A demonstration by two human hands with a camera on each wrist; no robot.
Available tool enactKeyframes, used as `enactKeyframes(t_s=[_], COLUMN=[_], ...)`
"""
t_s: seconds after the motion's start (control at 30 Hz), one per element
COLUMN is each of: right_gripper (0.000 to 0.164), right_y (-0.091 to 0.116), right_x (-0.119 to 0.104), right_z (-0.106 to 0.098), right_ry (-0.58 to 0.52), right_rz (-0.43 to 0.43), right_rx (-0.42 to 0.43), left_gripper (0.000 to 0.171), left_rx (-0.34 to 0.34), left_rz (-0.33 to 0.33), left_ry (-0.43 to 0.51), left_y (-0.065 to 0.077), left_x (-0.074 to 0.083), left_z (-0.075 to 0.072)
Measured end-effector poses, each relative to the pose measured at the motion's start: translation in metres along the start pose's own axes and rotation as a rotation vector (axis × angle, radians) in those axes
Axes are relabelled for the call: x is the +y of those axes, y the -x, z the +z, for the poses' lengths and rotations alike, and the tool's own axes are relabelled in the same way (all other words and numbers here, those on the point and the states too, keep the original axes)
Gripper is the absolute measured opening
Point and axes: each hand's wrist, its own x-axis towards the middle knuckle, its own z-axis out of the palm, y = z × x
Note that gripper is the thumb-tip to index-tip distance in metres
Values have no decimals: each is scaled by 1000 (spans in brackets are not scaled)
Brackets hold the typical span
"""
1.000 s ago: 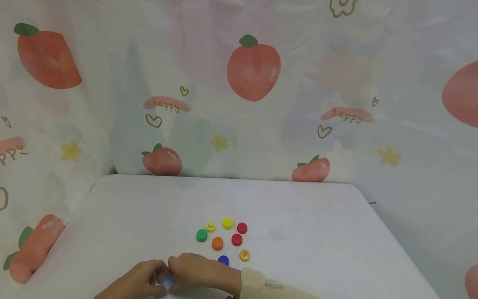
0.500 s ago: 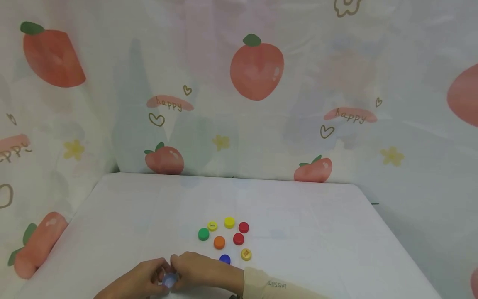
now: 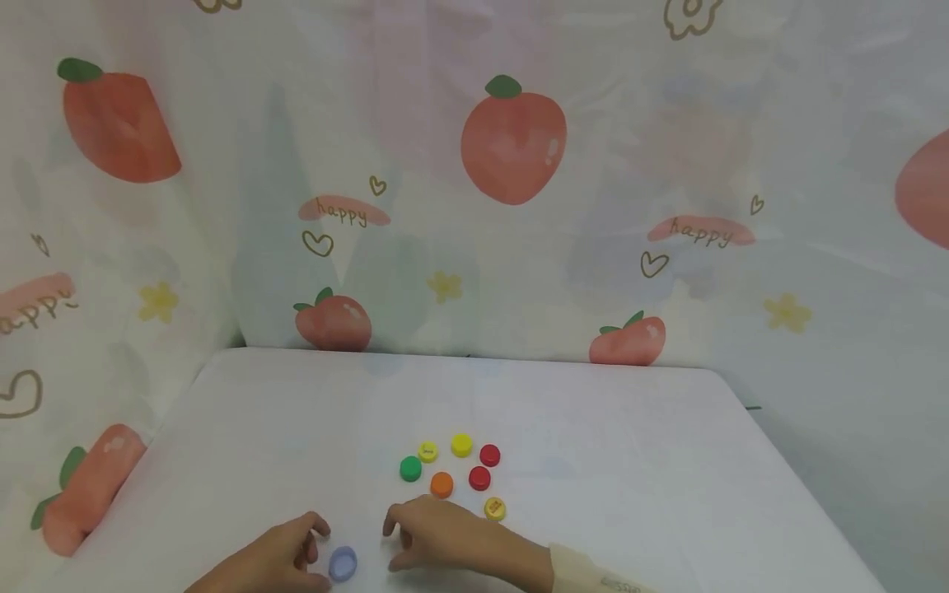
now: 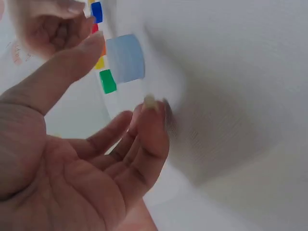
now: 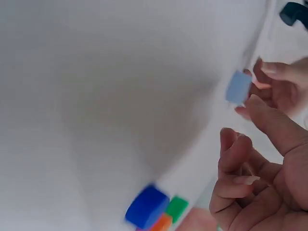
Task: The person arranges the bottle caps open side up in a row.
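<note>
A light blue bottle cap [image 3: 343, 564] lies on the white table, a little to the right of my left hand [image 3: 270, 553]. That hand's fingers are loosely bent and apart from the cap, with nothing between them. My right hand [image 3: 445, 534] is farther right, thumb and fingers spread, holding nothing. In the right wrist view, a dark blue cap [image 5: 147, 207] stands on the table below this hand; in the head view the hand hides it. The left wrist view has the light blue cap [image 4: 126, 57] just past my left thumb.
Beyond my right hand lie an orange cap [image 3: 441, 485], a green cap [image 3: 411, 469], two yellow caps [image 3: 462, 445], two red caps [image 3: 479, 478] and a golden-yellow cap [image 3: 495, 508]. A fruit-printed curtain [image 3: 511, 272] hangs along the table's back and sides.
Both hands were around the light blue cap; now it lies free on the table. My right hand has moved right, covering the dark blue cap in the head view. The left hand stays close by.
</note>
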Motion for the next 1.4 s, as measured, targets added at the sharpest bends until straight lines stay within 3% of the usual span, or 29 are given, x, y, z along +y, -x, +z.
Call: enactKeyframes(t_s=[0.17,0.37,0.5,0.6,0.73,0.93,1.1,1.4], right_gripper=[28,22,20,20,24,28,29,26], right_y=[24,34,32,26,19,9,-1,-17], right_x=[20,38,47,54,62,65,64,61], right_z=[-16,-27,-30,-30,-31,-34,-34,-30], right_ry=[-1,6,-72,-129,-178,-188,-196,-213], right_rz=[8,42,75,76,78,28,74,73], right_rx=[97,185,220,258,313,391,387,359], left_gripper=[46,44,39,35,33,32,31,30], left_rx=[106,224,328,366,350,357,368,264], left_rz=[114,115,107,124,161,143,105,84], left_ry=[-67,-157,-211,-224,-214,-208,-229,-170], left_y=[-4,-22,-31,-37,-47,-62,-76,-91], left_x=[2,11,23,31,37,43,46,40], left_z=[1,6,3,-1,-5,-9,-9,-16])
